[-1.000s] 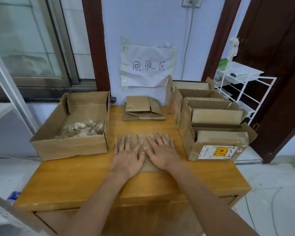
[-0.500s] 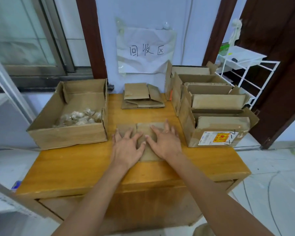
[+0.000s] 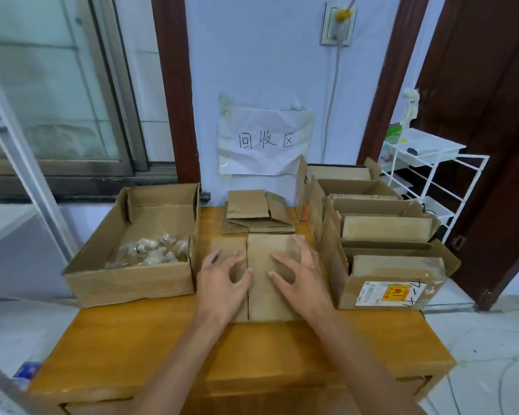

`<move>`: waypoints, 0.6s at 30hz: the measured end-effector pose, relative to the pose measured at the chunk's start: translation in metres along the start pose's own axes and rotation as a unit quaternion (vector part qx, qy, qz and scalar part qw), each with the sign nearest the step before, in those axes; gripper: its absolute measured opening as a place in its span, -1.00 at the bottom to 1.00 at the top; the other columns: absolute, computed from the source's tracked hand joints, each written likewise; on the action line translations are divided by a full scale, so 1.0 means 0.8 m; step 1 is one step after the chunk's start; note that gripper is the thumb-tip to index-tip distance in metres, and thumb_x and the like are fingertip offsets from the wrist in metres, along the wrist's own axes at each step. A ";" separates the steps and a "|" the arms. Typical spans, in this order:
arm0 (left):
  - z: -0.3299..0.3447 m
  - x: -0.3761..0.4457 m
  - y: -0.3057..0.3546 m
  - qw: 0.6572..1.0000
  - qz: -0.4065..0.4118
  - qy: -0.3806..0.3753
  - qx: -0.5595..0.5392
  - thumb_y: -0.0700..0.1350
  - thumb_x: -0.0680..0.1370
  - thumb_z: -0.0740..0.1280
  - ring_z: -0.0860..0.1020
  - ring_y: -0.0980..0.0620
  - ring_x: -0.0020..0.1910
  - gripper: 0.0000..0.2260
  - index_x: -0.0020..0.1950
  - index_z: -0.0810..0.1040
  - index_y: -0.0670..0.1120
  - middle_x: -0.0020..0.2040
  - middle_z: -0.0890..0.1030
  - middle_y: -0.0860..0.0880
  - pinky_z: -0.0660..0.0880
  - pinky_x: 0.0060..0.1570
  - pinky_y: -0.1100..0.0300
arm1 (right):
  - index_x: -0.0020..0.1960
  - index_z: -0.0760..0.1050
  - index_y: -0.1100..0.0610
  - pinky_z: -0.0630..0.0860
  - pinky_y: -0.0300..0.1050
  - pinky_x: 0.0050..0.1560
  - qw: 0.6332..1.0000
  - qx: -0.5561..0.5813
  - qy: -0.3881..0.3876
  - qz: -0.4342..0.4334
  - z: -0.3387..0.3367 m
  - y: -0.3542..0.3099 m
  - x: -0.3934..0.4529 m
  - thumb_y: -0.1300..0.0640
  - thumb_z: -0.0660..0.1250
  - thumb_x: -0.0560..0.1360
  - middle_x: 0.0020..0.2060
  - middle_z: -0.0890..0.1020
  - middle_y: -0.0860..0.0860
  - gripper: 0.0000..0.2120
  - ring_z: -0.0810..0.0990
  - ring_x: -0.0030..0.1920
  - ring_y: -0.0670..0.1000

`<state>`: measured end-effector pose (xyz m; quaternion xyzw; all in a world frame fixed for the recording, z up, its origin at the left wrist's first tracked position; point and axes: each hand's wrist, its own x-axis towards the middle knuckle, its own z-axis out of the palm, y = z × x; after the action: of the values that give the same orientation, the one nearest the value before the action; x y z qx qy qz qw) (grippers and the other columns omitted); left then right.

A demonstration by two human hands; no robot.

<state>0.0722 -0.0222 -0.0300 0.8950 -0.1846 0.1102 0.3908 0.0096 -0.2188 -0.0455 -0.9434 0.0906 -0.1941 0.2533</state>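
Observation:
A flattened brown cardboard box (image 3: pixel 271 250) lies on the wooden table (image 3: pixel 162 339), its far edge touching a stack of other flattened boxes (image 3: pixel 258 214) by the wall. My left hand (image 3: pixel 222 286) and my right hand (image 3: pixel 304 280) are side by side on top of it. Both palms are raised and the fingers arched, with only the fingertips pressing on the cardboard. Neither hand grips anything.
An open carton (image 3: pixel 126 280) with clear plastic packets (image 3: pixel 150 250) stands to the left. A row of open cartons (image 3: pixel 387 292) with folded cardboard inside stands to the right. A handwritten paper sign (image 3: pixel 264 142) hangs on the wall. A white wire rack (image 3: pixel 432 175) stands far right.
The flattened box has slid away from me up to the stack at the back. My hands went from lying flat on it to arched, fingertips only.

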 end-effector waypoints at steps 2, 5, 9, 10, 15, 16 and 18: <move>-0.009 0.033 0.021 0.999 0.022 0.035 -0.009 0.10 0.59 0.40 0.25 0.03 0.57 -0.64 0.36 0.63 0.04 0.38 0.58 0.12 0.26 0.54 0.02 | 0.48 0.50 -0.21 0.04 0.08 0.60 0.999 0.020 0.030 -0.012 -0.013 -0.007 0.030 -0.30 0.32 0.59 0.69 -0.04 -0.12 -0.52 -0.16 0.67 -0.03; -0.019 0.104 0.056 0.997 0.044 0.062 0.003 0.11 0.60 0.37 0.23 -0.02 0.58 -0.67 0.31 0.66 0.04 0.39 0.58 0.11 0.26 0.52 -0.14 | 0.44 0.54 -0.20 0.08 0.00 0.56 0.996 0.042 0.077 -0.021 -0.040 -0.018 0.098 -0.24 0.32 0.62 0.69 0.05 -0.06 -0.59 -0.11 0.68 -0.01; -0.008 0.200 0.068 0.998 0.056 0.025 0.013 0.07 0.59 0.34 0.22 -0.06 0.56 -0.70 0.31 0.62 0.09 0.37 0.58 0.13 0.24 0.39 -0.13 | 0.37 0.62 -0.10 0.03 -0.02 0.61 0.992 0.100 0.071 0.017 -0.053 -0.013 0.203 -0.07 0.37 0.64 0.64 0.21 0.05 -0.68 0.05 0.66 0.06; 0.001 0.221 0.065 0.997 0.064 0.009 0.039 0.07 0.57 0.32 0.19 -0.06 0.56 -0.63 0.37 0.55 0.08 0.39 0.55 0.09 0.24 0.38 -0.12 | 0.37 0.63 -0.06 0.03 -0.06 0.60 0.992 0.106 0.070 0.025 -0.048 -0.008 0.225 -0.03 0.39 0.63 0.63 0.24 0.09 -0.68 0.08 0.65 0.07; 0.056 0.280 0.017 0.983 0.019 -0.104 0.150 0.20 0.58 0.24 -0.13 -0.10 0.64 -0.30 0.64 0.12 -0.04 0.67 0.05 -0.07 0.06 0.54 -0.22 | 0.38 0.62 0.00 0.04 -0.07 0.59 0.996 0.074 0.023 0.049 0.009 0.020 0.295 0.05 0.39 0.64 0.59 0.25 0.16 -0.68 0.14 0.62 0.12; 0.066 0.288 0.001 0.979 0.021 -0.118 0.164 0.21 0.60 0.24 -0.15 -0.12 0.65 -0.30 0.65 0.10 -0.04 0.68 0.00 -0.08 0.06 0.55 -0.23 | 0.37 0.63 0.01 0.03 -0.08 0.60 0.997 0.065 0.019 0.049 0.022 0.028 0.303 0.05 0.39 0.64 0.59 0.25 0.17 -0.69 0.14 0.62 0.13; 0.086 0.304 -0.022 0.974 0.018 -0.139 0.180 0.23 0.63 0.22 -0.16 -0.15 0.65 -0.33 0.65 0.11 -0.03 0.68 -0.04 -0.11 0.06 0.57 -0.21 | 0.37 0.63 -0.02 0.03 -0.04 0.62 0.997 0.050 0.018 0.064 0.046 0.049 0.317 0.05 0.38 0.64 0.61 0.22 0.16 -0.69 0.11 0.64 0.13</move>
<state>0.3040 -0.1215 -0.0048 0.9537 -0.2304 0.0231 0.1921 0.2520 -0.3043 -0.0135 -0.9181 0.1456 -0.1985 0.3106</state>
